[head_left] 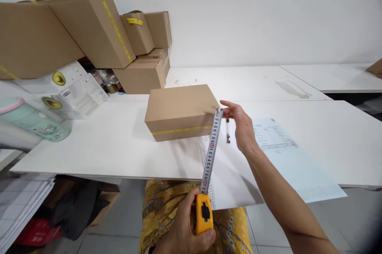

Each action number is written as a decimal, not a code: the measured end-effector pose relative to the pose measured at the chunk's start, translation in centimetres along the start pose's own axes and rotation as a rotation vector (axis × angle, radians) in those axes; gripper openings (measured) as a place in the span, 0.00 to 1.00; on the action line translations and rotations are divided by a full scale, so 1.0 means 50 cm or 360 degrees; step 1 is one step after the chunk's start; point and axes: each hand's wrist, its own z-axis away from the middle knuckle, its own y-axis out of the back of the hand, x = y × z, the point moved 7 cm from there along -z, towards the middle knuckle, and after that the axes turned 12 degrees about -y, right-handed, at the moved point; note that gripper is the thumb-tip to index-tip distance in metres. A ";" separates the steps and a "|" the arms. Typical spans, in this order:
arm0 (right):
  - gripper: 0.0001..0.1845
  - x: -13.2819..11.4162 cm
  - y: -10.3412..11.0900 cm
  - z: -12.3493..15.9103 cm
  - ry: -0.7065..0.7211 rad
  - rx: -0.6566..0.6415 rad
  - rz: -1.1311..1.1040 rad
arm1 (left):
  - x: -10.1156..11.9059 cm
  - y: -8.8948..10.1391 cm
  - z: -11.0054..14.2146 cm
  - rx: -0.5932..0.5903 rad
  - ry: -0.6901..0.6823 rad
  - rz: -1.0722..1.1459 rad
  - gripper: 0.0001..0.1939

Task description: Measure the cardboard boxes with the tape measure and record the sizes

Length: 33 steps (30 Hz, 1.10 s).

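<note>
A yellow tape measure (204, 215) is gripped in my left hand (186, 226), low in front of my lap. Its metal blade (210, 154) is drawn out upward, with numbers facing me. Up at the blade's hooked end, my right hand (240, 125) has its fingers closed on the tip; one finger points out past it. Just behind that tip lies a closed cardboard box (180, 107) with a yellow tape strip along its front side. The blade's end overlaps the box's right corner in view; whether they touch I cannot tell.
Under the blade lies a spiral notebook (227, 182), with a pen (228, 131) on it. A printed sheet (286, 158) sits to the right. Stacked cartons (92, 31), avocado-print boxes (71, 91) and a mint-green bottle (36, 121) stand on the left of the white table (119, 142).
</note>
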 end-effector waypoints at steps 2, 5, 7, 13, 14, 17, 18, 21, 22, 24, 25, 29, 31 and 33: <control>0.26 -0.003 0.015 0.013 -0.0117 -0.0166 -0.0202 | 0.009 -0.002 0.004 -0.0086 -0.0040 -0.0150 0.37; 0.19 0.001 0.030 0.043 -0.0162 -0.0266 -0.0389 | 0.004 -0.001 0.011 -0.0159 -0.0022 -0.0283 0.41; 0.16 0.004 0.028 0.075 -0.0150 -0.0311 -0.0470 | -0.007 0.009 0.013 -0.0068 -0.0004 -0.0246 0.50; 0.11 -0.030 -0.031 0.220 0.0364 -0.0506 -0.0276 | -0.005 0.042 0.006 0.0398 -0.0194 -0.0165 0.60; 0.11 -0.036 -0.035 0.238 0.0518 -0.0477 -0.0203 | 0.007 0.048 0.004 0.0460 -0.0260 -0.0207 0.59; 0.07 -0.009 -0.007 0.221 0.0547 -0.0056 -0.0016 | 0.067 0.074 -0.010 0.0587 -0.0564 -0.0389 0.56; 0.10 0.020 0.012 0.191 0.0370 0.0153 0.0042 | 0.096 0.087 -0.019 0.0619 -0.0694 -0.0481 0.55; 0.12 0.138 0.034 0.078 -0.0356 0.0342 0.0332 | 0.195 0.135 -0.069 0.0748 -0.1051 -0.0831 0.48; 0.12 0.173 0.029 0.041 -0.0497 0.0314 0.0417 | 0.226 0.150 -0.097 0.0785 -0.1108 -0.0947 0.45; 0.17 0.233 0.008 -0.018 -0.0692 0.0214 0.0567 | 0.293 0.170 -0.155 0.0897 -0.1339 -0.1192 0.39; 0.20 0.258 -0.006 -0.039 -0.0755 0.0171 0.0638 | 0.320 0.172 -0.187 0.0918 -0.1434 -0.1320 0.36; 0.26 0.298 -0.051 -0.068 -0.0669 0.0108 0.0887 | 0.353 0.166 -0.315 0.0795 -0.1466 -0.1699 0.25; 0.26 0.303 -0.057 -0.065 -0.0631 0.0098 0.0968 | 0.336 0.167 -0.357 0.0733 -0.1406 -0.1882 0.23; 0.25 0.309 -0.054 -0.062 -0.0664 0.0064 0.1023 | 0.312 0.173 -0.386 0.0733 -0.1339 -0.2061 0.22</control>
